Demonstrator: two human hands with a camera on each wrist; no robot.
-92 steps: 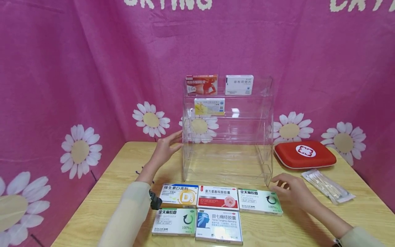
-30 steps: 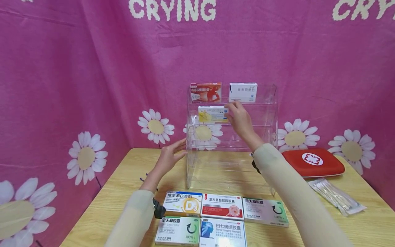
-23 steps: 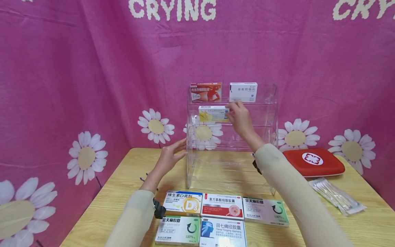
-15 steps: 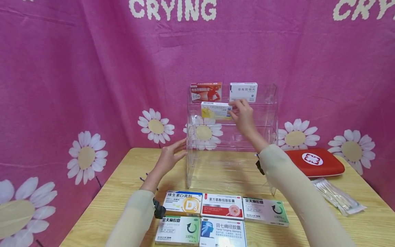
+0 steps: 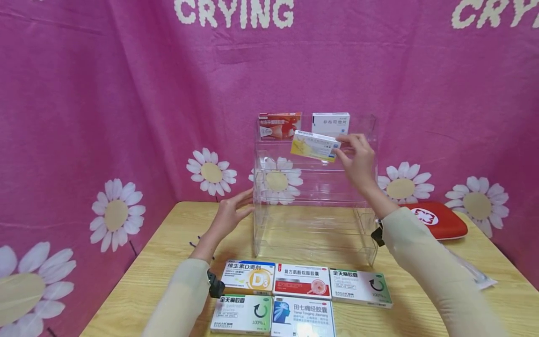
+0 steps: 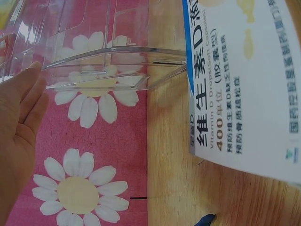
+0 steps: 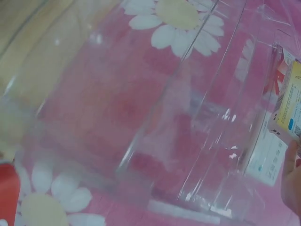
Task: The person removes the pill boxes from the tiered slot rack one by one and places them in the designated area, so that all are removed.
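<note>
My right hand [image 5: 359, 158] pinches the right end of a yellow-and-white medicine box [image 5: 316, 146]. That box is tilted, in front of the upper tiers of a clear acrylic display rack [image 5: 311, 187]. In the right wrist view, the same medicine box [image 7: 290, 101] shows at the right edge by the fingers. My left hand [image 5: 229, 214] rests its straight fingers against the rack's left side; the left wrist view shows these fingertips [image 6: 34, 67] at the clear panel. On the top tier stand a red medicine box [image 5: 278, 126] and a white medicine box [image 5: 330, 122], partly covered by the held one.
Several medicine boxes lie flat in two rows before the rack, among them a vitamin D box [image 5: 248, 277], a red-and-white box [image 5: 302, 281] and a green-and-white box [image 5: 360, 287]. Right of the rack are a red zip case [image 5: 442, 222] and a cotton swab packet [image 5: 477, 276], partly behind my sleeve.
My right hand went from the table up to the second tier, gripped the yellow-and-white medicine box, and lifted it out, moving it rightward and tilting it. My left hand stays at the rack's side.
</note>
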